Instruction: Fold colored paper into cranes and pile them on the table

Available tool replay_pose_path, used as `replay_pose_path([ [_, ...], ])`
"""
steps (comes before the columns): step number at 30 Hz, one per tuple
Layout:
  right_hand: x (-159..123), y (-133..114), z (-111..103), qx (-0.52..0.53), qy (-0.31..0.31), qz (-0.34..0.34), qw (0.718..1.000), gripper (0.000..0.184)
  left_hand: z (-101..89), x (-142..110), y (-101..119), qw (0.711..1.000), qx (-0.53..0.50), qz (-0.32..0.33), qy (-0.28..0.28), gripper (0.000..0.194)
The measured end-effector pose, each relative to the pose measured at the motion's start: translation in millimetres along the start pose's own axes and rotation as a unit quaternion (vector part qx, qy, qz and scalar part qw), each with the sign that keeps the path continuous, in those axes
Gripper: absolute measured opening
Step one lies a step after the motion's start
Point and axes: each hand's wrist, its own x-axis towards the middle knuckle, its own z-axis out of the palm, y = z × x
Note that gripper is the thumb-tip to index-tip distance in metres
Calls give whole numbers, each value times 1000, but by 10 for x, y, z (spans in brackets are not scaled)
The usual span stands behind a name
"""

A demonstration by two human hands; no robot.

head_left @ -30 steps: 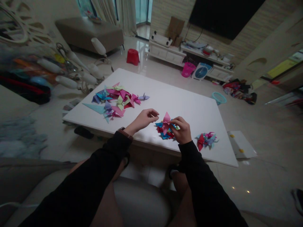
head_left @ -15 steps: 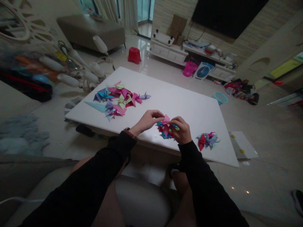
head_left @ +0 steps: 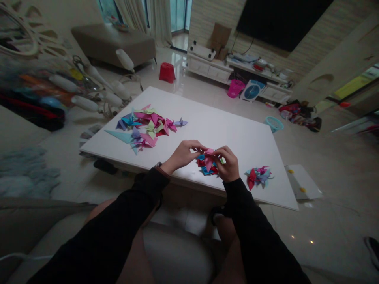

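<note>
A pink folded paper piece (head_left: 209, 157) is pinched between both my hands above the near edge of the white table (head_left: 225, 126). My left hand (head_left: 183, 154) grips its left side with closed fingers. On the right side my right hand (head_left: 228, 165) is closed round it. Under the hands lies a small heap of blue and red folded papers (head_left: 207, 169).
A large pile of coloured folded papers (head_left: 146, 126) lies at the table's far left. A smaller pile (head_left: 258, 176) sits near the front right corner. A red stool (head_left: 166, 72), pink basket (head_left: 235, 87), teal basket (head_left: 274, 123) and a TV cabinet (head_left: 237, 73) stand on the floor beyond.
My left hand has moved right and taken hold of the pink paper piece, which now sits lower between both hands.
</note>
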Motion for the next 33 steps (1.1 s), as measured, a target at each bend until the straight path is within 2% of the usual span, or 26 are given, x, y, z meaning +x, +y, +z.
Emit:
replay_pose_path([
  [6, 1, -16, -10, 8, 21, -2, 1000, 11, 10, -13, 60, 999, 32, 29, -7, 27],
  [15, 3, -17, -4, 8, 17, 6, 1000, 9, 27, -30, 32, 997, 64, 52, 6, 10],
  [22, -1, -3, 3, 0, 15, 1, 1000, 9, 31, -30, 47, 996, 67, 50, 19, 8],
  [28, 1, -20, -3, -2, 38, 3, 999, 12, 24, -23, 68, 998, 38, -5, 43, 33],
  [33, -8, 1, -2, 5, 40, 2, 999, 12, 22, -27, 71, 998, 53, 9, 29, 14],
])
